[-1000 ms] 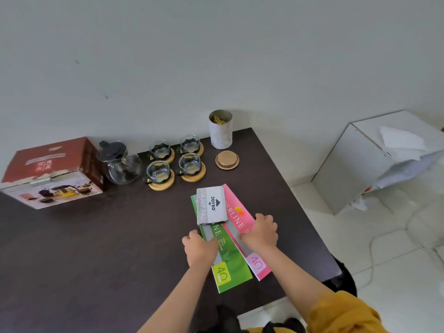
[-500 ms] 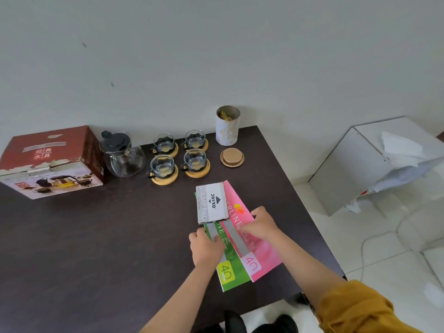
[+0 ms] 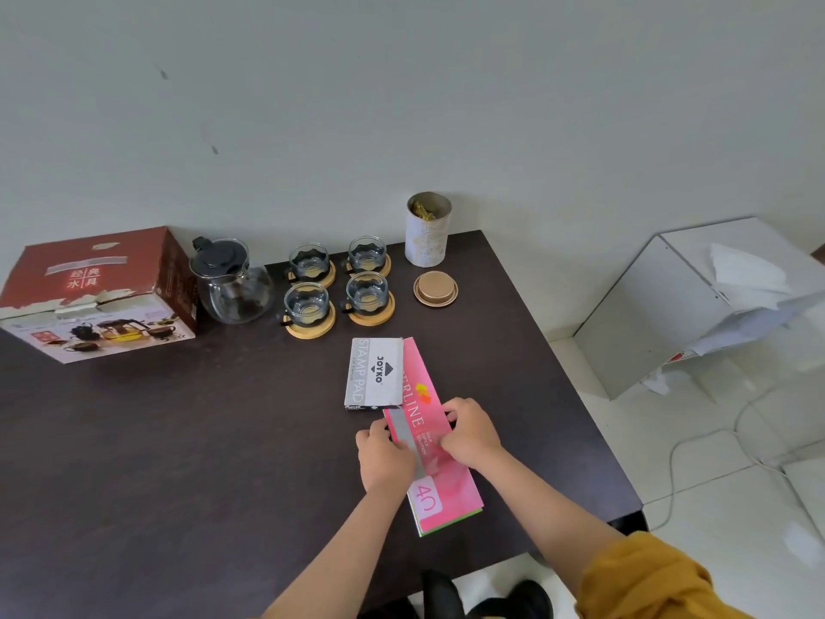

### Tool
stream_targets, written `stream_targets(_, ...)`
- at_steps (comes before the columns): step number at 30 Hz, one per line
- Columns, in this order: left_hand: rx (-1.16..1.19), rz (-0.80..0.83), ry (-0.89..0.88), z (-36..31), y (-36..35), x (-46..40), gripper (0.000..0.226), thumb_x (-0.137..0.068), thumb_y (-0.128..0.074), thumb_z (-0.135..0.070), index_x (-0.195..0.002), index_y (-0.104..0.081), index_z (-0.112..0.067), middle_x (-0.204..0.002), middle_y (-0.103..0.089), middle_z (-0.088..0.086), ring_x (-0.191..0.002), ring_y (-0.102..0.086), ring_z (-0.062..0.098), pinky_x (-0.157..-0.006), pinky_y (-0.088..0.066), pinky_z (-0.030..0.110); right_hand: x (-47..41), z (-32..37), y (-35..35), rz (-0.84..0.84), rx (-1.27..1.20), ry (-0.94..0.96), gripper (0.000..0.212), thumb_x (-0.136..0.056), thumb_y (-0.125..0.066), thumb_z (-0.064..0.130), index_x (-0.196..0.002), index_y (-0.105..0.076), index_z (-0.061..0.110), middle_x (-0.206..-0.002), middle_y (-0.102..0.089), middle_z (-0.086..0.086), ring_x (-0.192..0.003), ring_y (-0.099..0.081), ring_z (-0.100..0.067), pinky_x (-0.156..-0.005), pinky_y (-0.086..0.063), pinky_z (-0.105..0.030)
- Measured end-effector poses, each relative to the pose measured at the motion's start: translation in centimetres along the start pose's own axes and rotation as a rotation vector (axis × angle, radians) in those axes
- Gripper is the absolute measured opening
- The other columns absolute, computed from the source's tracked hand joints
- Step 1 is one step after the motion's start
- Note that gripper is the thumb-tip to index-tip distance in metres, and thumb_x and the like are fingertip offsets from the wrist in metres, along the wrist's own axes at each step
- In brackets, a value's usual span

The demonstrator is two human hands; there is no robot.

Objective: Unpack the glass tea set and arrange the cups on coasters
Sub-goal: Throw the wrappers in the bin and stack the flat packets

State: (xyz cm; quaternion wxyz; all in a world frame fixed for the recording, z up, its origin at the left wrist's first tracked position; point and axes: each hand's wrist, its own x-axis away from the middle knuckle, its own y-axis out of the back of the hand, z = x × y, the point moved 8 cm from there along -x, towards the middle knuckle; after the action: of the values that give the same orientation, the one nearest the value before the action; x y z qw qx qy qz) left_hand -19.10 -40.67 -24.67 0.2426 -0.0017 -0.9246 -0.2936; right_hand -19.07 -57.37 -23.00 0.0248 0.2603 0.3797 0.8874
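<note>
Two hands work at the near middle of the dark table [image 3: 134, 440], both on a pink folder [image 3: 439, 466]. The left hand [image 3: 386, 457] curls its fingers round the folder's left edge, and the right hand [image 3: 473, 433] pinches its right edge with bent fingers. Half a second ago the green folder [image 3: 451, 522] lay fanned out to the left of the pink one; now the pink one sits squarely over it, and only a thin green strip shows along the near edge. A grey stamp pad box [image 3: 374, 373] lies over the pink folder's far left corner, as before.

Four glass cups sit at the back of the table, each on its own wooden coaster, in the same two rows: far left cup [image 3: 309, 263], far right cup [image 3: 367, 255], near left cup [image 3: 307, 303], near right cup [image 3: 367, 294]. Just left of them stands the glass teapot [image 3: 232, 283], and beside that the red tea set box [image 3: 96, 294]. An open tin [image 3: 427, 230] stands to the right of the cups with its lid [image 3: 435, 289] on the table in front of it
</note>
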Motion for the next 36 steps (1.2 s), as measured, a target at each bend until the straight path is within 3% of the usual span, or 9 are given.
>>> stream_targets(12, 0.106, 0.052, 0.049, 0.5, 0.4, 0.0, 0.046, -0.081, -0.06, -0.001, -0.125, -0.046, -0.006, -0.117, -0.051, 0.01, -0.089, -0.057, 0.017, -0.073, -0.046, 0.029, -0.6, -0.8, -0.3, 0.076, -0.042, -0.07, 0.039, -0.076, -0.073, 0.008, -0.108, -0.054, 0.019, -0.108, -0.061, -0.001, -0.09, -0.062, -0.014, -0.071, -0.053, -0.029)
stream_targets(19, 0.23, -0.249, 0.063, 0.0, 4.9, -0.7, 0.085, -0.074, -0.076, -0.027, -0.139, -0.027, -0.003, -0.134, -0.035, 0.014, -0.121, -0.043, 0.029, -0.095, -0.042, 0.042, -2.4, 1.2, 0.9, 0.049, -0.088, -0.072, 0.051, -0.086, -0.067, 0.026, -0.13, -0.049, 0.009, -0.118, -0.06, -0.006, -0.094, -0.058, -0.015, -0.069, -0.045, -0.022)
stream_targets(23, 0.168, -0.162, 0.031, -1.0, 5.6, -3.8, 0.071, -0.082, -0.065, -0.036, -0.14, -0.036, -0.007, -0.14, -0.042, 0.013, -0.128, -0.043, 0.029, -0.105, -0.04, 0.047, -3.6, 3.1, 1.6, 0.009, -0.134, -0.065, 0.048, -0.092, -0.059, 0.029, -0.134, -0.048, 0.008, -0.118, -0.061, -0.007, -0.104, -0.059, -0.018, -0.08, -0.045, -0.026)
stream_targets(25, 0.102, -0.112, 0.024, -1.3, 5.2, -4.9, 0.047, -0.077, -0.056, -0.044, -0.113, -0.058, -0.013, -0.116, -0.061, 0.011, -0.105, -0.058, 0.028, -0.09, -0.051, 0.047, -4.0, 3.7, 1.6, 0.016, -0.132, -0.065, 0.044, -0.094, -0.054, 0.025, -0.134, -0.048, 0.006, -0.118, -0.061, -0.009, -0.107, -0.059, -0.02, -0.084, -0.045, -0.028)
stream_targets(27, 0.089, -0.085, 0.007, -2.3, 4.9, -5.0, 0.016, -0.081, -0.055, -0.033, -0.079, -0.055, -0.018, -0.085, -0.06, 0.002, -0.081, -0.056, 0.021, -0.072, -0.052, 0.039, -4.4, 4.1, 1.6, 0.031, -0.129, -0.064, 0.039, -0.095, -0.051, 0.023, -0.13, -0.052, 0.006, -0.118, -0.061, -0.01, -0.107, -0.059, -0.022, -0.084, -0.045, -0.029)
stream_targets(28, 0.099, -0.068, 0.006, -2.9, 4.8, -4.8, 0.011, -0.085, -0.056, -0.026, -0.078, -0.053, -0.018, -0.081, -0.057, -0.001, -0.076, -0.054, 0.017, -0.065, -0.049, 0.033, -4.6, 4.2, 1.5, 0.039, -0.127, -0.062, 0.034, -0.095, -0.05, 0.024, -0.124, -0.056, 0.006, -0.113, -0.062, -0.009, -0.104, -0.06, -0.022, -0.081, -0.045, -0.029)
stream_targets(32, 0.107, -0.014, 0.067, -3.4, 3.7, -5.1, 0.032, -0.088, -0.059, -0.023, -0.116, -0.053, -0.008, -0.104, -0.058, 0.003, -0.078, -0.054, 0.009, -0.059, -0.039, 0.02, -5.9, 4.1, 1.4, 0.041, -0.093, -0.085, 0.024, -0.094, -0.051, 0.032, -0.087, -0.06, 0.011, -0.084, -0.061, -0.004, -0.076, -0.06, -0.016, -0.068, -0.046, -0.03)
stream_targets(34, 0.105, -0.012, 0.067, -3.5, 3.6, -5.6, 0.045, -0.088, -0.06, -0.022, -0.128, -0.047, -0.007, -0.121, -0.055, 0.007, -0.097, -0.057, 0.017, -0.071, -0.045, 0.025, -6.3, 4.6, 1.7, 0.014, -0.061, -0.064, 0.026, -0.094, -0.051, 0.032, -0.092, -0.062, 0.008, -0.089, -0.063, -0.006, -0.082, -0.061, -0.018, -0.069, -0.045, -0.031)
stream_targets(36, 0.055, 0.005, 0.035, -3.8, 3.4, -6.3, 0.037, -0.087, -0.058, -0.019, -0.122, -0.053, -0.01, -0.121, -0.057, 0.009, -0.099, -0.058, 0.02, -0.076, -0.049, 0.03, -6.6, 5.3, 1.8, 0.0, -0.049, -0.036, 0.028, -0.093, -0.051, 0.029, -0.095, -0.065, 0.005, -0.095, -0.066, -0.007, -0.087, -0.062, -0.02, -0.071, -0.047, -0.032)
